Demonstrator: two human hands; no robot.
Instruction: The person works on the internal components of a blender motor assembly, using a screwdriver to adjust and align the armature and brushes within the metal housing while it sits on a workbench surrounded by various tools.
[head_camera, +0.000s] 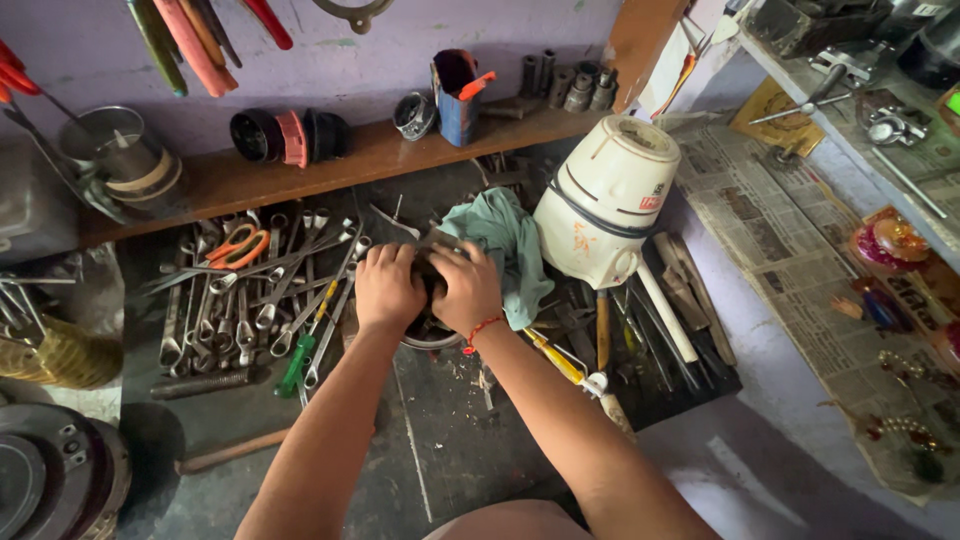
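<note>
Dark metal part (430, 290), mostly hidden, sits at desk (440, 440) centre, both hands clamped over it: left hand (388, 288), right hand (465, 288). Spanners (260, 300) lie at nine o'clock, a cream mixer base (605, 200) at two o'clock.

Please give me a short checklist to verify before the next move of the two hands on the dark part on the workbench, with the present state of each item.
1. Both hands on the part: ok. The left hand and the right hand press side by side on the dark part.
2. Part supported below: ok. A round metal rim shows under the hands.
3. Grip detail: cannot tell. The fingers cover the part.
4. Room on the left: not ok. The pile of wrenches lies close.
5. Room on the right: not ok. The green cloth and the white mixer housing stand near.
</note>
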